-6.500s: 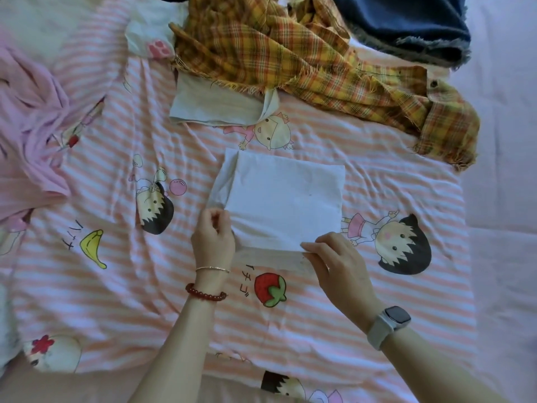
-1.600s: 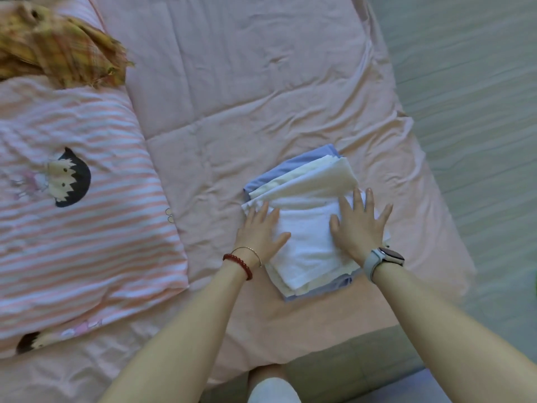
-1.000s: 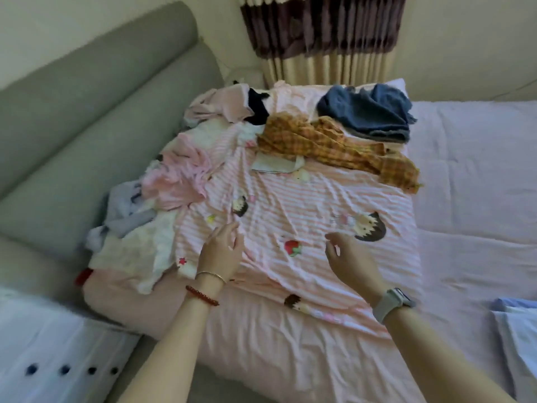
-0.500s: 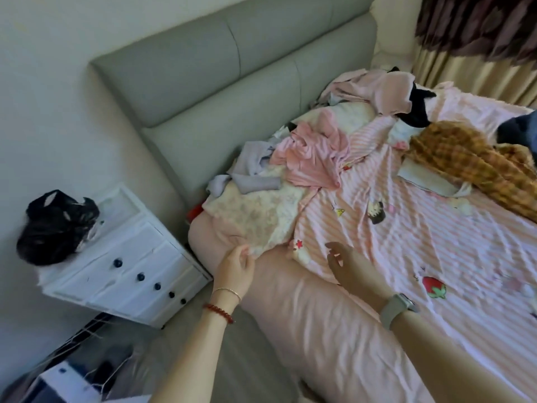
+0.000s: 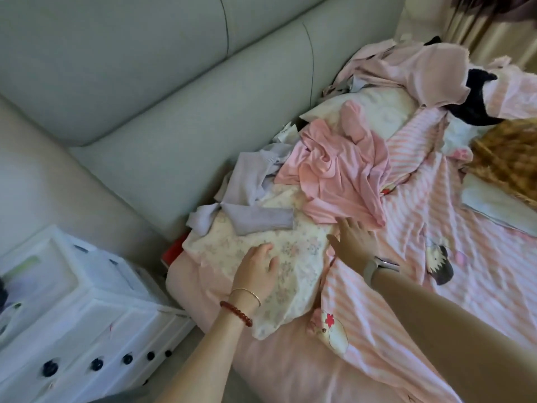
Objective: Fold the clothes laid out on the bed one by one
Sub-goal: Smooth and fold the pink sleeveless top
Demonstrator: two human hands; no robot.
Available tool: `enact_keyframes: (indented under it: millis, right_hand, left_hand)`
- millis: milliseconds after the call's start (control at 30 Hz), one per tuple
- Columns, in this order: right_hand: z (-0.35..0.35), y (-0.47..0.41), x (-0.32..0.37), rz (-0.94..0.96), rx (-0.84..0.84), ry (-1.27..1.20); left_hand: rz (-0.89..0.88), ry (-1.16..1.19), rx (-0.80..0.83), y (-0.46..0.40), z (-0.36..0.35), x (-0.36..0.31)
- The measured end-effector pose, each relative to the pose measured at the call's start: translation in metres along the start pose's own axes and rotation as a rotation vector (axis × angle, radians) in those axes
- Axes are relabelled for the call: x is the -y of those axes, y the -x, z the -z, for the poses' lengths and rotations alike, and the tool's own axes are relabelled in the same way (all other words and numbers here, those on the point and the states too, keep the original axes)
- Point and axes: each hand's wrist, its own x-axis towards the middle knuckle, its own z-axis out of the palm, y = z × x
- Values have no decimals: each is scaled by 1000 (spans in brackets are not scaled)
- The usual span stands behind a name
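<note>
Progress: we are judging most unfolded | pile: floral garment [image 5: 290, 254], lilac knit [image 5: 255, 219], pink top [image 5: 343, 175] waiting | hands: left hand [image 5: 257, 271], right hand [image 5: 353, 241] resting flat, fingers spread, gripping nothing.

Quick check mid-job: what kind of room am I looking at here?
Most likely a home bedroom: a bed with a padded grey headboard, a striped cartoon blanket strewn with loose clothes, and a white bedside drawer unit next to it.
</note>
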Motion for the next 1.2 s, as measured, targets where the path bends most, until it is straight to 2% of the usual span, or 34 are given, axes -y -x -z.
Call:
enact_keyframes:
  millis: [167,233,367,500,600,667,767,833,900,1000,1133,1200]
  right_hand:
    - [-29,-71,-15,13,173,226]
    - [-33,-79,-21,34,142,276]
    - [-25,-67,-24,50,19,24]
    - [-15,-57,-25,-61,61,-93]
    - [-19,-67,-15,-65,84,-75]
    - [-28,-79,-7,-33,86,-17]
    - [-42,-92,3,-66,127,56]
    - [-49,-95,7,-120,100,53]
    - [-51,-94,9,-114,5,44]
    - [-37,-74,11,-103,-92,-98]
    - [-6,-22,6,-208,-158,-471]
    - [11,10,-3,-293,-308,-604]
  left_hand:
    - [47,93,45,-15,-21,28]
    - [62,116,51,-15,-21,38]
    - [37,124,94,-18,-17,37]
    - [-24,106,161,-38,-17,19]
    - [-148,-68,145,-68,-22,11]
    - [-232,-275,129,-87,-29,17]
    - [-293,-599,290,-102,-42,43]
    - [-291,-673,435,-105,-53,62]
    - [-296,-705,489,-105,-62,76]
    - [-313,-711,446,-102,-69,84]
    - [-259,-688,490,-103,-61,66]
    - [-287,-589,444,-101,-52,42]
